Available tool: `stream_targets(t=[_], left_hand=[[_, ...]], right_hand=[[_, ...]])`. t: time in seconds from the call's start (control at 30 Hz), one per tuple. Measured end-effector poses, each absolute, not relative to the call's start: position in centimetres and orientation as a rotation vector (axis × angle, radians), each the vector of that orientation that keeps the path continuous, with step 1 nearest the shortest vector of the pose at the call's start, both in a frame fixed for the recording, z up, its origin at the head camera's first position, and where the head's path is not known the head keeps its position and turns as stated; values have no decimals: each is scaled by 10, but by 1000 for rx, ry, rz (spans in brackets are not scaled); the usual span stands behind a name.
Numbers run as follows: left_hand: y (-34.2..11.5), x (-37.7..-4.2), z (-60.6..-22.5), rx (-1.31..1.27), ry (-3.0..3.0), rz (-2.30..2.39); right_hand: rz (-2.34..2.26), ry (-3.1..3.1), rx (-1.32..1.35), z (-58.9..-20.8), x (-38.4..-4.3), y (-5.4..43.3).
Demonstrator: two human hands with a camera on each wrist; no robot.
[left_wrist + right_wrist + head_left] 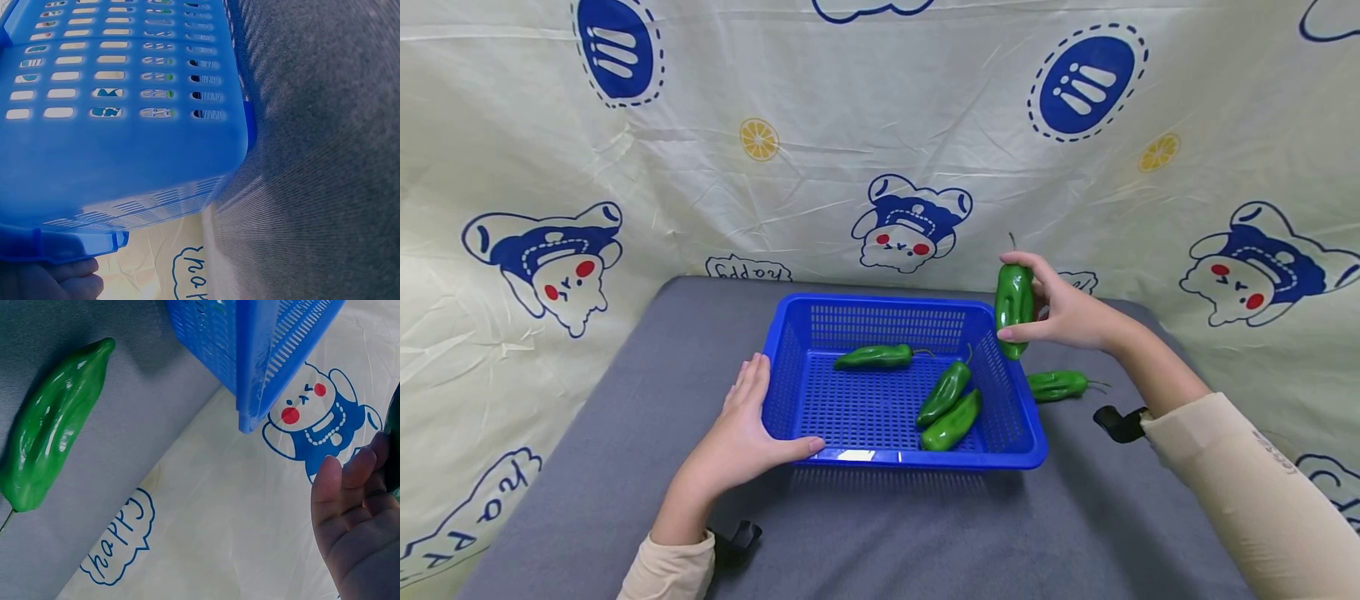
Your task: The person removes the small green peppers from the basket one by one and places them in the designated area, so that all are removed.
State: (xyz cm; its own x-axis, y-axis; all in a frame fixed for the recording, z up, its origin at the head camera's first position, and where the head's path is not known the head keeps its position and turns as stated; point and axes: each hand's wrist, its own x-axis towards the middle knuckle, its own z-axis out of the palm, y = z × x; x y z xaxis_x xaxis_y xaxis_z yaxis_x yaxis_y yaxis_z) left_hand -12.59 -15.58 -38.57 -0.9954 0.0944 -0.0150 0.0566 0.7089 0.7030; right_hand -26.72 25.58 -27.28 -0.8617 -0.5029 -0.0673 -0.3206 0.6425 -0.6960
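My right hand [1071, 312] grips a glossy green pepper [1014, 300] between thumb and fingers, upright over the right rim of a blue plastic basket [857, 457]. Part of that pepper shows at the edge of the right wrist view, beside curled fingers [356, 481]. At the basket's near left corner rests my left hand [741, 433], its thumb along the front rim and its straight fingers against the left side. Inside the basket lie three green peppers: one toward the back [874, 357], and two side by side at the right, an upper one [945, 393] and a lower one [952, 423].
Another green pepper [59, 428] lies on the grey cloth-covered table [700, 325], just right of the basket. Behind the table hangs a pale printed curtain [820, 217] with cartoon figures. A black strap [1120, 423] sticks out at the right wrist.
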Motion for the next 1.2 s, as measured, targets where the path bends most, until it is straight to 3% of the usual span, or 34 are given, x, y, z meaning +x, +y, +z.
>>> stream_targets(t=[1.2], left_hand=[[-155,-125,-386,117,2853,1178]], right_hand=[[-1027,2643,-627,-296,-253,306]])
